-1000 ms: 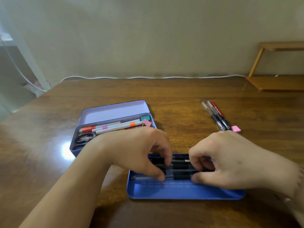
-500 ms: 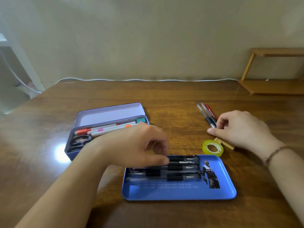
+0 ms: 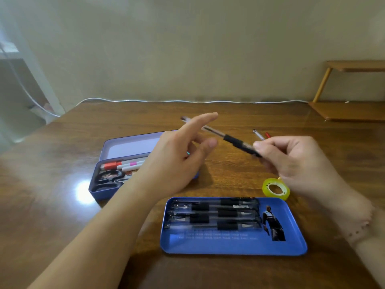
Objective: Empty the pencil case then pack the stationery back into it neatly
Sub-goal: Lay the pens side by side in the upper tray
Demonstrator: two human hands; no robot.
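Now the head view shows a change: the right hand (image 3: 291, 161), which half a second ago rested on the table beside the loose pens, is up in the air pinching a clear pen with a black grip (image 3: 231, 140) by its near end, the pen slanting up and away to the left. The left hand (image 3: 177, 161) has left the blue tray (image 3: 233, 247) and hovers over the purple pencil case (image 3: 108, 190), fingers loose and spread, holding nothing; its index finger crosses in front of the pen's far end, and whether they touch is hard to say through the blur. Four or so black-grip pens (image 3: 214, 215) lie in rows in the blue tray, as before. Markers (image 3: 127, 164) and scissors (image 3: 110, 178) sit in the open case. The yellow tape roll (image 3: 276, 188) lies just beyond the tray's far right corner, and two pens (image 3: 259, 134) remain on the wooden table (image 3: 62, 226) behind the right hand.
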